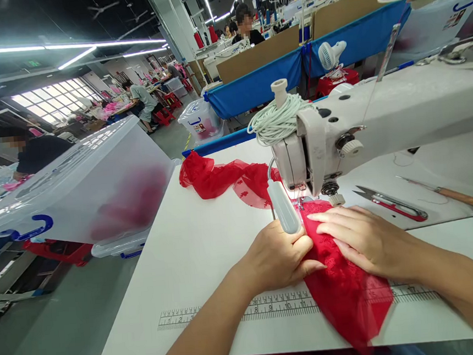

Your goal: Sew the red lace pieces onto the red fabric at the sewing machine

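Left grip partly behind lever; snips apart.

The sewing machine and thread cones show a garment workshop.

The red cloth is sheer and gauzy, with raised, lacy patches. At one o'clock from it, the sewing machine has a smooth, softly glossy casing. Toward two o'clock, the snips have metal blades, and a tool farther out has a wooden handle. The bench is smooth; at ten o'clock, the tub is shiny, translucent plastic.
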A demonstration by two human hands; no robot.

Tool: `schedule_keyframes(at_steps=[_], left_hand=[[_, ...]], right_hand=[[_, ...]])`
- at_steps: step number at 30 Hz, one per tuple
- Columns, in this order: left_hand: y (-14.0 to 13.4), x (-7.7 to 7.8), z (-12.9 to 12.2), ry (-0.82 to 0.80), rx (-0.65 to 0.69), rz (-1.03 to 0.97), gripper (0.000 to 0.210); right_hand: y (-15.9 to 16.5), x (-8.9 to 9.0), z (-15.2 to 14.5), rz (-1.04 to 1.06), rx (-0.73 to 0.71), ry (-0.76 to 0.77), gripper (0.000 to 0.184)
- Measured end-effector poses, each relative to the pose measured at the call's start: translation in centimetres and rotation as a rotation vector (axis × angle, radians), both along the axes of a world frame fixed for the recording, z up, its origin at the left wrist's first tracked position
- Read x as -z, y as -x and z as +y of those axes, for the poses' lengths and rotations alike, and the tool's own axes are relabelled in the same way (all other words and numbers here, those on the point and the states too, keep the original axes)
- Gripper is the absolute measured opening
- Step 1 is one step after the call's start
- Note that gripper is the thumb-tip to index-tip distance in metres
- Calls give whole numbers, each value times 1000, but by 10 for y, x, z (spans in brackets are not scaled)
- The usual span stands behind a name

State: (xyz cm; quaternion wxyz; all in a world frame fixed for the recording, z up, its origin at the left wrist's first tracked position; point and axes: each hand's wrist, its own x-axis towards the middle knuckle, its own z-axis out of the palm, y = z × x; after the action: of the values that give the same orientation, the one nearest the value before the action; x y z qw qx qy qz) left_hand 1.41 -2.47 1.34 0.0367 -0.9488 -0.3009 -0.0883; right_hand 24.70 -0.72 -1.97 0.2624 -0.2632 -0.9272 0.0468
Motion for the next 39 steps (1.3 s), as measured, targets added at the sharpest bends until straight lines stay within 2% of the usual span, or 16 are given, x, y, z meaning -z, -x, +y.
schedule_keyframes(at_steps=[5, 10, 14, 18, 27, 39], left_hand=[[-3, -4, -4, 63, -123, -7, 80], [-6, 1, -12, -8, -146, 14, 93], [-5, 7, -15, -69, -186, -3, 95], [-3, 11, -16, -110, -200, -21, 92], [-3, 13, -16, -116, -220, -1, 88], [-3, 13, -7, -221, -217, -58, 79]], right_hand=[[-3, -2, -2, -21, 3, -62, 33], [-2, -9, 1, -37, -27, -130, 29], [-2, -2, -1, 6, 9, -101, 32], [-3, 5, -3, 23, 21, -70, 32], [-1, 5, 1, 21, 20, -85, 40], [1, 4, 10, -6, 45, -74, 31]])
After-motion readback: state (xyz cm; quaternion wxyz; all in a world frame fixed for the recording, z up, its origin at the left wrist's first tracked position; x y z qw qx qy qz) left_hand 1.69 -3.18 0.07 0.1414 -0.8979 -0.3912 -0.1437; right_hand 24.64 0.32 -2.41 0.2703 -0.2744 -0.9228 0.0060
